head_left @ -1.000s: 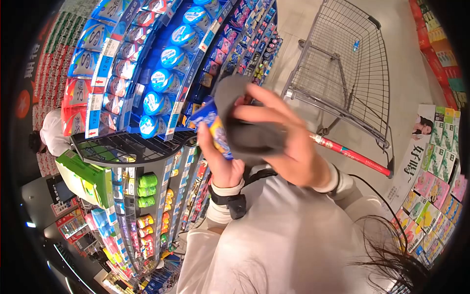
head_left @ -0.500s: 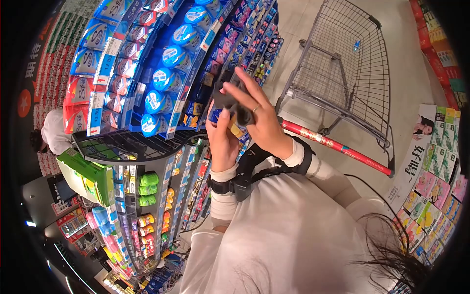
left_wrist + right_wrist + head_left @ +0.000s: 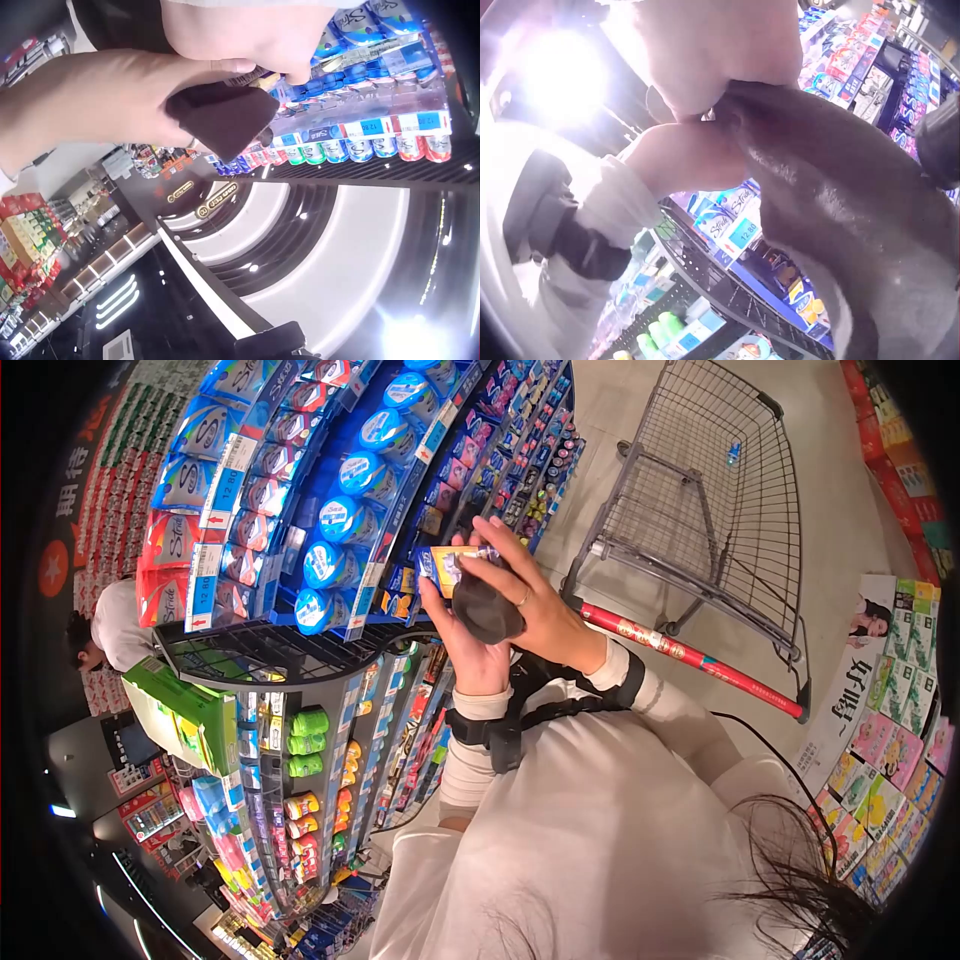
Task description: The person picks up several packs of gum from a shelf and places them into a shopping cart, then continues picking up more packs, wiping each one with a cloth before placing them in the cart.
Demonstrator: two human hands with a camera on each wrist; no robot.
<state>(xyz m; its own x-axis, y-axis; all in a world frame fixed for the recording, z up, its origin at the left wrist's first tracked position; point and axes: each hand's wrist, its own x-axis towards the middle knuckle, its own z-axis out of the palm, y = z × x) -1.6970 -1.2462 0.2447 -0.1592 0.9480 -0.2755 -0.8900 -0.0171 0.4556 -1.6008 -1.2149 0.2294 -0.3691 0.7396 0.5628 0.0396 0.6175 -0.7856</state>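
In the head view my left hand [image 3: 478, 655] holds a small blue and yellow packet [image 3: 438, 563], its thumb along the packet's near side. A soft dark grey cloth-like piece [image 3: 487, 610] lies against the packet and covers part of it. My right hand [image 3: 550, 610], with a ring on one finger, grips this piece from the right. Seen from the left wrist, the grey piece [image 3: 225, 120] hangs between both hands. Close to the right wrist camera, the same grey piece [image 3: 855, 202] spreads in folds from the right hand's [image 3: 727, 45] fingers.
Shelves of blue gum tubs [image 3: 340, 518] and bags stand just left of the hands. An empty-looking wire shopping cart [image 3: 700, 510] with a red handle [image 3: 690, 655] is at the right, a small blue item inside. Another person [image 3: 122, 625] bends at the far left. Boxed goods [image 3: 890, 720] line the right.
The grey piece was spread wide and blurred, then bunched up; now it sits lower against the packet. The right hand has drawn in, and more of the packet's yellow face shows.
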